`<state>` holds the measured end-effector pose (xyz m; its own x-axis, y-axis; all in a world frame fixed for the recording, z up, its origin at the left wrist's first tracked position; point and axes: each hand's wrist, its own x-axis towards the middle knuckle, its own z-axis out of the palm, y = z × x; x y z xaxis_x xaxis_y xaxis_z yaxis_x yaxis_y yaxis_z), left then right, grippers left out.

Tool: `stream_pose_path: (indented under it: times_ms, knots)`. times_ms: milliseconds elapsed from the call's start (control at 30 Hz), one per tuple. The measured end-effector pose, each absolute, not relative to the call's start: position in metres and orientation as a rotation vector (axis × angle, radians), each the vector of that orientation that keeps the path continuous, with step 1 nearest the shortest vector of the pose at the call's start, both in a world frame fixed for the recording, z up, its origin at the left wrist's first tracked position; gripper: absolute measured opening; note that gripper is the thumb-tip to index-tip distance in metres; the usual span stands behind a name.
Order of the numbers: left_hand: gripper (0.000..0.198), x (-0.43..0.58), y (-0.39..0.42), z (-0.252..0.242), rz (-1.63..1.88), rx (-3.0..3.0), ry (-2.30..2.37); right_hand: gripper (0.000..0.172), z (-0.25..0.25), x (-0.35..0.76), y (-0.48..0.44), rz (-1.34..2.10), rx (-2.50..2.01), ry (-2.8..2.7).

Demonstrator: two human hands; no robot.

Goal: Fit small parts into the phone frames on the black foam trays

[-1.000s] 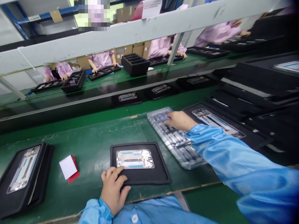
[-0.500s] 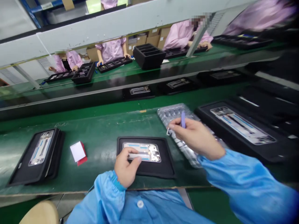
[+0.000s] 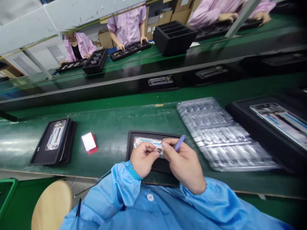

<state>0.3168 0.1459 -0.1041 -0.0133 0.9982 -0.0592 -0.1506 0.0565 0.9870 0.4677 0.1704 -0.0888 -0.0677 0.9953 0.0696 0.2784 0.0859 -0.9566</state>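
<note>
My left hand (image 3: 144, 159) is closed, thumb and forefinger pinching a small pale part (image 3: 159, 149) too small to name. My right hand (image 3: 185, 163) is closed too, its thumb and forefinger at the same part. A flat purple plastic stick (image 3: 179, 143) juts up from between my right fingers. Both hands are above a silver phone frame (image 3: 144, 141) with blue strips, which lies in a black tray (image 3: 158, 166). My hands hide most of the frame's lower right side.
Right of the tray lies a clear plastic blister tray (image 3: 216, 127); beyond it, a black tray (image 3: 242, 110) holds another phone frame. At left are stacked black trays (image 3: 40, 151) and a white-and-red card (image 3: 88, 142). People in pink work across the bench.
My right hand has come from over the blister tray to my left hand, bringing the small part and the purple stick. My left fingers have closed on the part. The view has shifted.
</note>
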Motion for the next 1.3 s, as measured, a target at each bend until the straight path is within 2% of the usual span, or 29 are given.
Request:
stream_pose_path:
  times_ms: [167, 333, 667, 867, 1100, 1300]
  knots:
    - [0.031, 0.304, 0.130, -0.098, 1.002, 1.393, 1.394, 0.051, -0.067, 0.489, 0.169, 0.674, -1.089, -2.005]
    - [0.037, 0.303, 0.114, -0.101, 0.915, 1.660, 1.378, 0.022, -0.063, 0.502, 0.170, 0.835, -0.788, -2.528]
    - [0.039, 0.313, 0.111, -0.111, 0.971, 1.881, 1.397, 0.022, -0.072, 0.506, 0.161, 0.483, -0.835, -2.630]
    - [0.034, 0.300, 0.139, -0.109, 1.063, 2.038, 1.540, 0.023, -0.081, 0.507, 0.193, 0.172, -0.849, -2.597]
    - [0.049, 0.279, 0.169, -0.114, 0.638, 2.237, 1.751, 0.024, -0.111, 0.493, 0.234, 0.024, -0.958, -2.645]
    - [0.044, 0.283, 0.167, -0.112, 0.560, 2.224, 1.730, 0.019, -0.126, 0.491, 0.233, -0.054, -1.003, -2.698]
